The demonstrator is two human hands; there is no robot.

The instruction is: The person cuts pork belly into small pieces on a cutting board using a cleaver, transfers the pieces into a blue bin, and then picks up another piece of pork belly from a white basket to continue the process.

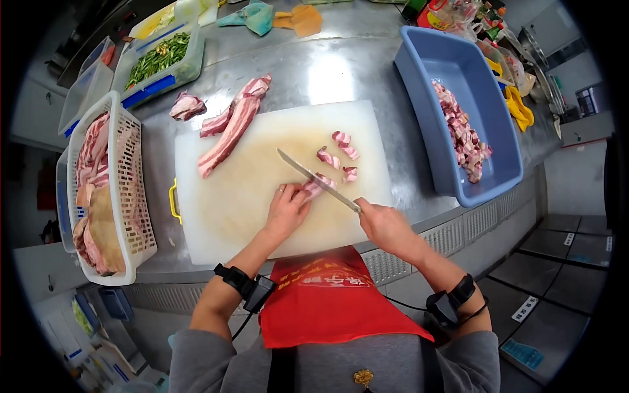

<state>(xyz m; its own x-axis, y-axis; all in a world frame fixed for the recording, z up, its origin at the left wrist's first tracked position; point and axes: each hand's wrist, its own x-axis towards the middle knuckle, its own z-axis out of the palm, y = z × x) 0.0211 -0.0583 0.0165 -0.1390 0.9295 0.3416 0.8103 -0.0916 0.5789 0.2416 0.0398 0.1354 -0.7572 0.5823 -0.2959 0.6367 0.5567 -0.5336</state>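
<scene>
My right hand [386,228] is wrapped round the handle of a long kitchen knife [308,173]. The blade slants up and left across a short piece of pork belly [313,190] on the white cutting board [229,226]. With its fingers curled together, my left hand [288,208] holds that piece just left of the blade. Several cut pork chunks [344,145] lie beyond the knife, to the right. Two long pork belly strips [230,136] rest over the board's upper left edge, and a smaller meat lump [187,106] sits on the metal table.
A white basket [134,190] of pork slabs stands on the left. Behind it is a clear tub [196,56] of chopped green vegetables. A blue bin [419,98] with diced meat [462,134] stands right. Cloths [252,16] and yellow gloves [517,108] lie farther back.
</scene>
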